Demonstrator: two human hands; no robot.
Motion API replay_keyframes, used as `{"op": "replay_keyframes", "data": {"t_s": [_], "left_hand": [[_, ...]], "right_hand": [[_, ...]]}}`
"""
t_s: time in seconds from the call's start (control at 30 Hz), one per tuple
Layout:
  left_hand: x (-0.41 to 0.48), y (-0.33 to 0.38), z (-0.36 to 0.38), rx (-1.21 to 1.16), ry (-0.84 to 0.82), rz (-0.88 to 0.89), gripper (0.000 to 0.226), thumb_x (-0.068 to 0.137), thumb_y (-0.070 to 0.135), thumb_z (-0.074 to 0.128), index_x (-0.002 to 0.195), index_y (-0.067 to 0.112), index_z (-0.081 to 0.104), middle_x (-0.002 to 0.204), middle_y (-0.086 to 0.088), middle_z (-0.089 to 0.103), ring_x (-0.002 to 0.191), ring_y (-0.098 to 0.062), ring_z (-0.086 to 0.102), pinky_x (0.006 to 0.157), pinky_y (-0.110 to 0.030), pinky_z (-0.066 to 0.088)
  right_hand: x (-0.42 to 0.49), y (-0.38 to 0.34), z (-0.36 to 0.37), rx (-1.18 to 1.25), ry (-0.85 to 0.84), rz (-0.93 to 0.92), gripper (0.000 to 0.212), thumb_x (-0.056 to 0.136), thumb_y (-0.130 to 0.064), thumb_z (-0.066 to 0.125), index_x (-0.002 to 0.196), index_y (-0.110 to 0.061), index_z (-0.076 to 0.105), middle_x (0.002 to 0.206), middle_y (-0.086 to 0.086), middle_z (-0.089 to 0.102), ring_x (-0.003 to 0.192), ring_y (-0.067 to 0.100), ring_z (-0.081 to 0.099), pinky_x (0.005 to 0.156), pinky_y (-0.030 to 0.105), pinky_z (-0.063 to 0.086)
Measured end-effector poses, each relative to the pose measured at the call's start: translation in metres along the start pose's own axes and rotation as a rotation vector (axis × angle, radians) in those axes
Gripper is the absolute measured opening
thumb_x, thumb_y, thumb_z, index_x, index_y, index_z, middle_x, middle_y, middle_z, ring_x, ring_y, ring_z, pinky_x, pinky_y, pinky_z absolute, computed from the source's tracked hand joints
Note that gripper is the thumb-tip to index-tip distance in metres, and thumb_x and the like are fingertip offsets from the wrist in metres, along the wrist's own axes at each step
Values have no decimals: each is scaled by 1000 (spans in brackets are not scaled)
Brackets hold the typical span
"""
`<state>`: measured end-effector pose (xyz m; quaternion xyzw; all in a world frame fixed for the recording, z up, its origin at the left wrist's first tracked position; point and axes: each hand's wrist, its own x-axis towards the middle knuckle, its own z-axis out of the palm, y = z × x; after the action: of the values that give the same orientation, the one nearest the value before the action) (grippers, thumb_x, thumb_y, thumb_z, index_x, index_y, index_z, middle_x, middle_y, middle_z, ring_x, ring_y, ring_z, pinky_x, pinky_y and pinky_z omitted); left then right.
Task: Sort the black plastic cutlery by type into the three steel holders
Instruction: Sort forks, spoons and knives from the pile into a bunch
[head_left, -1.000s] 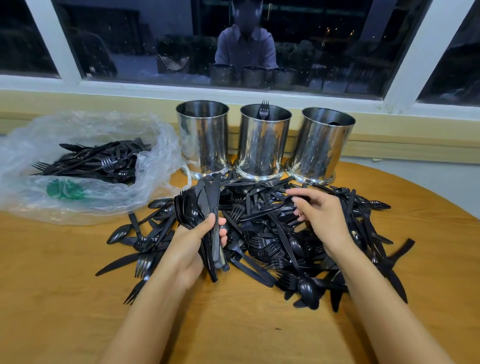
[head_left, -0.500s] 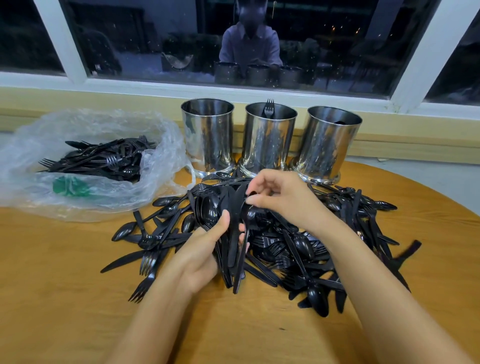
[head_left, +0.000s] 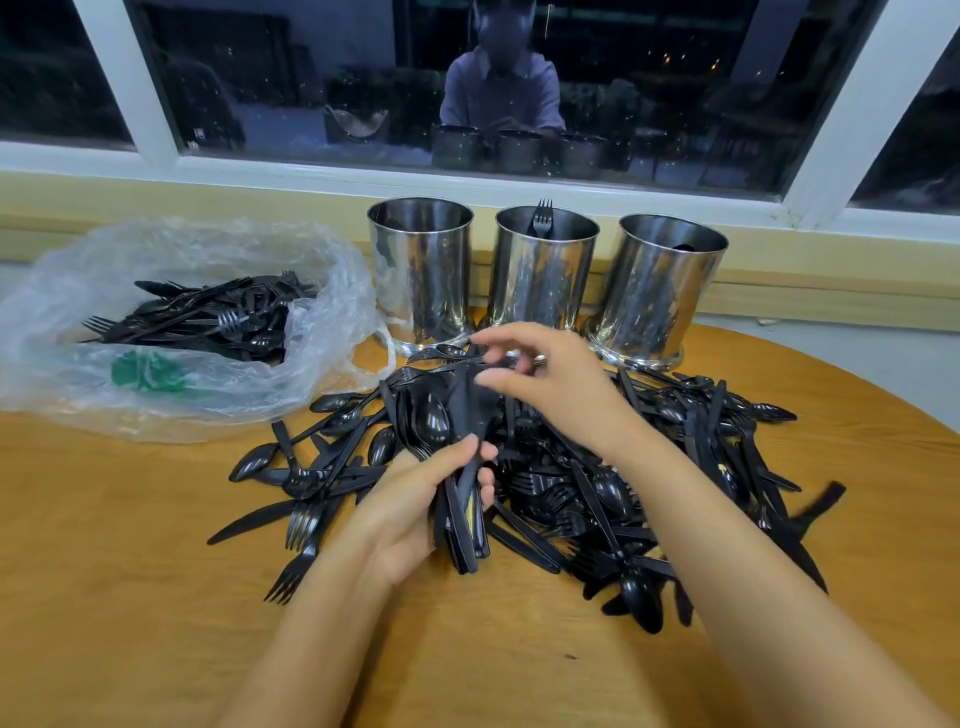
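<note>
A heap of black plastic spoons, forks and knives (head_left: 670, 467) lies on the round wooden table (head_left: 130, 597). My left hand (head_left: 400, 509) grips a bundle of cutlery (head_left: 460, 415) upright, with spoon bowls and knife blades at its top. My right hand (head_left: 550, 384) hovers at the top of that bundle with thumb and fingers apart and loosely bent, blurred; I see nothing held in it. Behind the heap stand three steel holders: left (head_left: 421, 275), middle (head_left: 545, 286) and right (head_left: 660, 296). A fork (head_left: 543, 215) sticks up out of the middle one.
A clear plastic bag (head_left: 171, 395) with more black cutlery lies at the left of the table. A window sill and a dark window run behind the holders. Bare wood shows at the near edge and at the far right.
My right hand took a piece from the heap, brought it left to the bundle in my left hand, and now its fingers have opened above the bundle. The left hand kept its grip.
</note>
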<state>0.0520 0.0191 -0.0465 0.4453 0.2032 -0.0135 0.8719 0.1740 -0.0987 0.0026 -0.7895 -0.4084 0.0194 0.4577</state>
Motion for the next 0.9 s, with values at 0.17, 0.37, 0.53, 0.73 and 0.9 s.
{"op": "replay_keyframes", "data": {"t_s": [0.17, 0.37, 0.53, 0.73, 0.9], "left_hand": [[6, 3, -9, -46, 79, 66, 16, 94, 15, 60, 90, 3, 69, 73, -6, 63, 62, -15, 62, 76, -32, 52], [6, 0, -8, -22, 91, 56, 15, 95, 15, 60, 91, 4, 69, 73, -5, 64, 62, -15, 63, 75, -31, 53], [6, -2, -7, -32, 106, 36, 15, 94, 14, 61, 90, 4, 70, 75, -5, 65, 61, -15, 63, 77, -33, 51], [7, -1, -8, -71, 105, 30, 15, 94, 14, 61, 90, 2, 70, 76, -5, 66, 61, -15, 63, 77, -33, 50], [6, -1, -6, -102, 86, 43, 17, 93, 16, 62, 86, 5, 72, 76, -5, 66, 62, -15, 63, 77, -33, 50]], "right_hand": [[-30, 22, -38, -68, 114, 207, 10, 86, -14, 70, 94, -21, 70, 78, -8, 64, 66, 4, 51, 64, 7, 43], [-67, 42, -33, -280, -98, 443, 15, 81, -30, 77, 91, -24, 67, 75, -10, 63, 60, -7, 55, 59, 7, 41], [-70, 48, -20, -460, -137, 486, 27, 77, -42, 79, 92, -27, 62, 79, -11, 59, 69, 5, 54, 67, 30, 50], [-55, 44, -28, -213, -4, 484, 15, 80, -27, 78, 76, -24, 64, 73, -5, 64, 68, 6, 57, 69, 24, 49], [-44, 14, -52, 53, 322, 313, 4, 87, -17, 70, 89, -17, 67, 78, 2, 63, 54, 4, 57, 55, 18, 46]]}}
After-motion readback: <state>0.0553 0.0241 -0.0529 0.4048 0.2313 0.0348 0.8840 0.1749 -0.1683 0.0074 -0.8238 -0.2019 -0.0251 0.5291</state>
